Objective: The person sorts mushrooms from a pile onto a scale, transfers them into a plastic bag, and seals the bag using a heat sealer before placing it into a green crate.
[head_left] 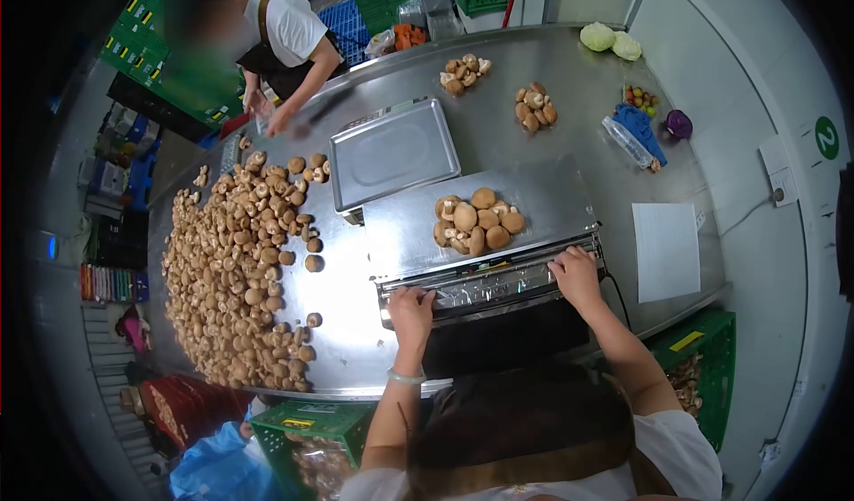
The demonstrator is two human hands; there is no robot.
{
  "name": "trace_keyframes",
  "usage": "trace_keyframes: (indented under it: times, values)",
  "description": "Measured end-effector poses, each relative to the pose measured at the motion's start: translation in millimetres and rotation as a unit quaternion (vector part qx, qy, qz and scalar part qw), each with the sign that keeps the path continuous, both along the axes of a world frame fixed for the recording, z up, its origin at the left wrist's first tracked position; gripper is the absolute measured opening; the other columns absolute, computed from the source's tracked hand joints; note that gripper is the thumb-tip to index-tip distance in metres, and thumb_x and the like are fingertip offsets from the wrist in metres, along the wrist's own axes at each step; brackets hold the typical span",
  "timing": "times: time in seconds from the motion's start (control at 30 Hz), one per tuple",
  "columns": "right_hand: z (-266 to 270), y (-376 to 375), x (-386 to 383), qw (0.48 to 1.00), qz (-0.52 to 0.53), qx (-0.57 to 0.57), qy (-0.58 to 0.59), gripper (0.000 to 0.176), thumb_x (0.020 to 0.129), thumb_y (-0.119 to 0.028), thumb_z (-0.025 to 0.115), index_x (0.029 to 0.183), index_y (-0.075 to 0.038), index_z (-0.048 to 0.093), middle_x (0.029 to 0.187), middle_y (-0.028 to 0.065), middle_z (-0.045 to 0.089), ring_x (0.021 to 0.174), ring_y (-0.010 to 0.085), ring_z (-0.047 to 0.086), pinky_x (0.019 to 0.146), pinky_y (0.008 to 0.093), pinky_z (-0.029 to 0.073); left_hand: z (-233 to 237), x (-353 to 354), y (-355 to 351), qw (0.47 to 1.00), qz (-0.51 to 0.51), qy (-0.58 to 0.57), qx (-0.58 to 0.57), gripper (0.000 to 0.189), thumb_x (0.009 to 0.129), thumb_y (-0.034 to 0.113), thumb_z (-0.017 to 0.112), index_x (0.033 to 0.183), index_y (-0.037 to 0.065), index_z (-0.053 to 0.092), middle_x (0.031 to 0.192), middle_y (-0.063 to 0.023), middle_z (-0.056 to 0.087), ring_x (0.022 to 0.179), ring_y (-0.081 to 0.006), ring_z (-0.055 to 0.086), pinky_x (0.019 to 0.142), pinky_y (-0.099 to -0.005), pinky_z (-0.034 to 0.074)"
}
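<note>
Clear plastic film stretches along the front slot of a metal wrapping machine. My left hand is closed at the film's left end, fingers bent over the machine's front. At the right end, my right hand is also closed, with its fingertips at the film's edge. Just beyond my hands, a cluster of brown shiitake mushrooms sits on the machine's flat top plate. The exact grip under my fingers is partly hidden.
A large heap of shiitake mushrooms covers the table's left side. A scale with a steel tray stands behind the machine. Two mushroom clusters, cabbages and white paper lie further off. Across the table stands another person.
</note>
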State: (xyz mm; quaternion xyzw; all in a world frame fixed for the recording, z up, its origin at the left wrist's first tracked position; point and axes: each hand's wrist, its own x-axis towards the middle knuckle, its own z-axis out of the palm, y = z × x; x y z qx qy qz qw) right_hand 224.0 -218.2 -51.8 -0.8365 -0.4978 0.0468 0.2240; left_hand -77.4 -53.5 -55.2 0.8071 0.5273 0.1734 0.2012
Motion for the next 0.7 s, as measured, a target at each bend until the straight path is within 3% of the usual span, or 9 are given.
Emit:
trace_keyframes:
  times: [0.07,0.13,0.3,0.37,0.43,0.5,0.57,0.6,0.7]
  values:
    - [14.2,-4.9,19.4,0.968,0.005,-0.045,0.247,0.022,0.089,-0.022,0.067,0.076,-0.004,0.066,0.074,0.0076,0.06,0.072,0.023,0.057,0.071,0.0373,0.042,3.2,-8.6,19.0,0.979,-0.015,-0.063,-0.195,0.023,0.088,0.022,0.07,0.078,0.002,0.065,0.075,-0.0105,0.063,0.076,-0.0255,0.06,0.072,-0.0374,0.047]
    - [32.7,-15.3,49.6,0.853,0.064,-0.015,0.517,0.023,0.097,-0.018,0.057,0.079,-0.003,0.057,0.068,0.0054,0.057,0.06,0.0193,0.053,0.06,0.0318,0.041,46.3,-25.3,45.1,0.862,-0.089,-0.25,-0.432,0.027,0.097,0.026,0.058,0.082,0.004,0.062,0.075,-0.0067,0.063,0.072,-0.0168,0.059,0.072,-0.0318,0.048]
    - [107.2,39.0,55.6,0.553,0.159,0.292,0.764,0.016,0.1,-0.015,0.052,0.086,-0.005,0.051,0.077,0.0079,0.062,0.072,0.0194,0.058,0.066,0.0323,0.045,132.0,7.6,103.8,0.663,-0.174,-0.53,-0.499,0.021,0.101,0.021,0.054,0.084,0.009,0.055,0.095,-0.0146,0.069,0.089,-0.0262,0.066,0.087,-0.0374,0.049]
    - [119.8,90.3,46.8,0.579,0.026,0.417,0.7,0.015,0.1,-0.013,0.05,0.088,-0.004,0.051,0.089,0.013,0.067,0.084,0.0245,0.063,0.076,0.0358,0.05,146.2,65.1,110.2,0.645,-0.014,-0.659,-0.386,0.025,0.102,0.026,0.053,0.084,0.008,0.053,0.099,-0.0162,0.068,0.091,-0.0295,0.064,0.09,-0.0435,0.048]
    - [80.0,141.5,55.3,0.769,-0.001,0.359,0.528,0.018,0.102,-0.015,0.046,0.09,-0.003,0.052,0.1,0.0186,0.069,0.095,0.0292,0.064,0.085,0.0401,0.05,74.5,102.9,139.8,0.761,-0.051,-0.595,-0.253,0.023,0.103,0.024,0.051,0.089,0.006,0.052,0.104,-0.0213,0.066,0.095,-0.0351,0.064,0.087,-0.0452,0.048]
    - [1.5,170.6,65.5,0.897,0.019,0.25,0.363,0.018,0.101,-0.017,0.047,0.096,-0.001,0.054,0.101,0.0199,0.069,0.095,0.0305,0.065,0.085,0.0412,0.05,5.2,110.7,155.9,0.947,-0.097,-0.289,-0.098,0.019,0.103,0.021,0.052,0.096,0.003,0.05,0.098,-0.0245,0.064,0.093,-0.0396,0.063,0.081,-0.0439,0.048]
    - [-9.2,174.8,57.9,0.971,0.061,0.099,0.208,0.018,0.099,-0.019,0.051,0.099,-0.001,0.055,0.098,0.0197,0.068,0.092,0.0329,0.065,0.083,0.0418,0.05,-6.7,118.3,144.6,0.966,-0.122,-0.195,-0.12,0.012,0.102,0.015,0.051,0.103,0.003,0.051,0.093,-0.0262,0.061,0.088,-0.043,0.06,0.076,-0.0419,0.048]
    - [-13.2,174.3,54.5,0.989,0.078,0.02,0.127,0.019,0.098,-0.02,0.053,0.1,-0.001,0.056,0.097,0.0197,0.068,0.09,0.0341,0.065,0.082,0.0421,0.05,0.6,118.1,142.9,0.969,-0.108,-0.157,-0.156,0.011,0.101,0.012,0.052,0.107,0.003,0.053,0.088,-0.0183,0.065,0.081,-0.0338,0.063,0.075,-0.0378,0.049]
    - [16.0,153.4,50.1,0.948,0.113,-0.086,0.284,0.024,0.095,-0.023,0.059,0.1,0.0,0.059,0.095,0.0204,0.067,0.09,0.0344,0.065,0.081,0.0395,0.049,-13.1,98.4,139.5,0.876,-0.127,-0.271,-0.379,0.015,0.1,0.012,0.053,0.113,0.003,0.054,0.091,-0.0105,0.066,0.085,-0.0199,0.062,0.078,-0.033,0.049]
